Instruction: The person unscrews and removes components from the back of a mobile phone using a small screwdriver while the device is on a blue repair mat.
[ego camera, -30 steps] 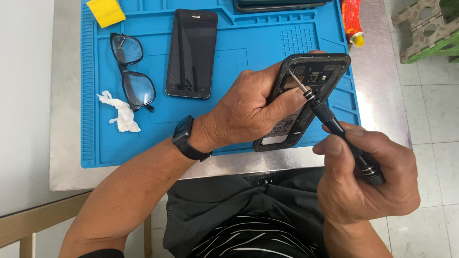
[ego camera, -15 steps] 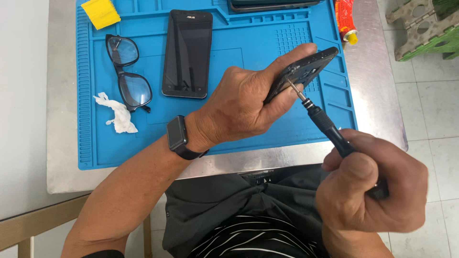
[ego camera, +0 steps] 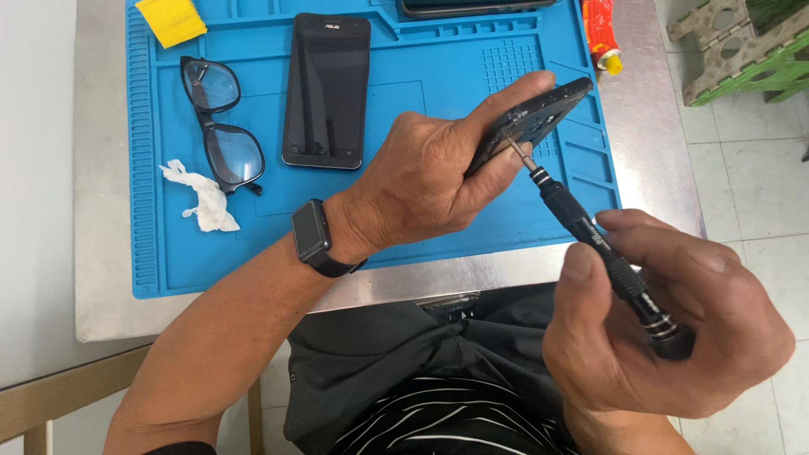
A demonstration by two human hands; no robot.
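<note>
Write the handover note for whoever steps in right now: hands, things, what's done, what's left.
Left hand: grips the opened phone, tilted on edge above the blue mat.
Right hand: holds the black screwdriver, tip against the phone's inner side.
On the mat: a second phone lying flat, glasses, a crumpled tissue, a yellow piece.
Done: the held phone's back is off.
Left: probably the screw under the tip; whether it is loose cannot be seen.

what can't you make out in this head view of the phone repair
- Opened phone: tilted edge-on, so its inside is out of sight; the left hand covers its lower part.
- Screwdriver tip: too small to tell its type or the screw it meets.
- Screwdriver handle end: wrapped by the right hand.
- Dark device and red tube: cut off by the top edge.
</note>
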